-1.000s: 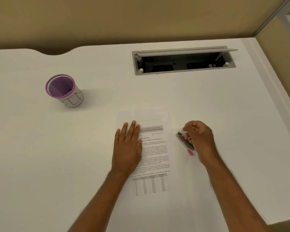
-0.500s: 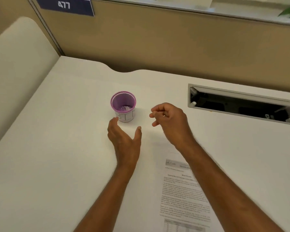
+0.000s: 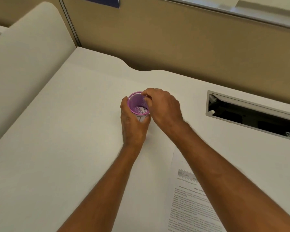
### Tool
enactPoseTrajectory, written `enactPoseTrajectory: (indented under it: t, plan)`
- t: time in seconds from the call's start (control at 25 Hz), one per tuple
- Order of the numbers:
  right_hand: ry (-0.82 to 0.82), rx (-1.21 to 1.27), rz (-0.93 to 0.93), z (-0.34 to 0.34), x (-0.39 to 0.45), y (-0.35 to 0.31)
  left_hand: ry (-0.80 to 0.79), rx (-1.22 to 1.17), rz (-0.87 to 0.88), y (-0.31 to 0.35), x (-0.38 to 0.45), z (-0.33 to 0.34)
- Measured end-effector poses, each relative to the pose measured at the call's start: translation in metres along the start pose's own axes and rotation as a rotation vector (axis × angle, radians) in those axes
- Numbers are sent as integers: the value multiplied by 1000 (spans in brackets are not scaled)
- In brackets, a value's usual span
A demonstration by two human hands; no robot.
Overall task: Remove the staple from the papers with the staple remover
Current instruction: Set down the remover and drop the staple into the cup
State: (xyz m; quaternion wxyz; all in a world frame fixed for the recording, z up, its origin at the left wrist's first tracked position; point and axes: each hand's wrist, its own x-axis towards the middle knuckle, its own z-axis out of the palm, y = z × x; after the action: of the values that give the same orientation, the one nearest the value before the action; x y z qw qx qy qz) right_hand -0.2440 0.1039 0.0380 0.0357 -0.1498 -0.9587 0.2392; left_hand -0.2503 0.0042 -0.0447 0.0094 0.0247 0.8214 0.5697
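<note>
The left hand point(image 3: 132, 124) wraps around the purple mesh cup point(image 3: 138, 104) on the white desk point(image 3: 74, 131), grasping its near side. The right hand point(image 3: 162, 106) hangs over the cup's right rim with fingers pinched together; whether they hold a staple cannot be told, being too small and blurred. Small pale bits lie in the cup's bottom. The papers point(image 3: 187, 198) lie flat near the right forearm, well apart from the cup. A cable slot point(image 3: 251, 114) sits open to the right.
</note>
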Motion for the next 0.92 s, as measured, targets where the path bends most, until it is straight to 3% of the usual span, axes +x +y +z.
enactPoseTrajectory:
  t: [0.12,0.2,0.4,0.48,0.64,0.8,0.92]
  plan:
    - [70,68,22,-4,-3,1,3,-1,22,-1,3,1]
    - [200,209,82,-7,-19,8,10,34,26,1,4,0]
    - [501,597,381,3,-149,52,64,116,-98,-9,-49,-7]
    - [537,542,499,21,-217,73,-24,206,-127,-13,-100,-5]
    - [432,142,729,63,-314,101,-362,443,-24,-9,-180,8]
    - [330,28,767,79,-340,114,-470,571,-11,1,-190,22]
    - [334,4,750,87,-343,117,-498,557,-127,10,-177,30]
